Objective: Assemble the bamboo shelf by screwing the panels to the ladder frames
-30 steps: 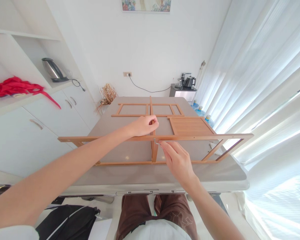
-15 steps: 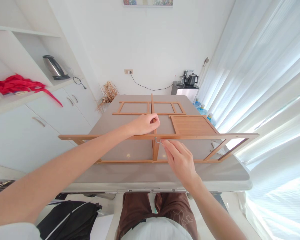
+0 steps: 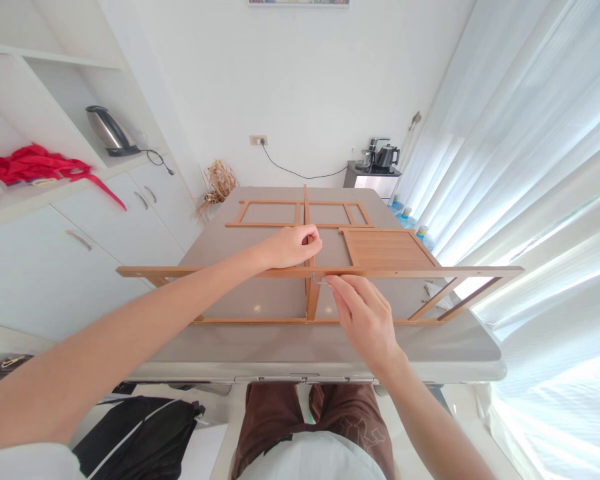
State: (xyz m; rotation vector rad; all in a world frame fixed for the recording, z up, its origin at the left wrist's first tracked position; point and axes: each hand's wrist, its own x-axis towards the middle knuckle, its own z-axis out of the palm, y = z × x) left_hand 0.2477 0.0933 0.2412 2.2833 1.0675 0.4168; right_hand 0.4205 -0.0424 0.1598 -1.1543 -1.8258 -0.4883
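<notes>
A wooden frame (image 3: 430, 272) stands on its edge on the table in front of me, its long top rail running left to right. My left hand (image 3: 295, 247) reaches over that rail and is closed round a wooden crosspiece (image 3: 311, 297) near the middle. In my right hand (image 3: 364, 312) is a hex key (image 3: 320, 281), pinched by its long arm. The bent end of the key meets the front face of the top rail, just where the crosspiece joins. Whatever screw it sits in is too small to make out.
A slatted wooden panel (image 3: 387, 249) and a lighter open frame (image 3: 270, 203) are farther back on the grey table (image 3: 260, 347). Small metal parts and a white bag (image 3: 439, 295) lie at the right. Cabinets (image 3: 100, 233) stand left, a curtain (image 3: 545, 200) hangs right.
My right hand and the hex key have shifted very slightly, the key lying a little flatter. The left hand keeps its hold on the crosspiece.
</notes>
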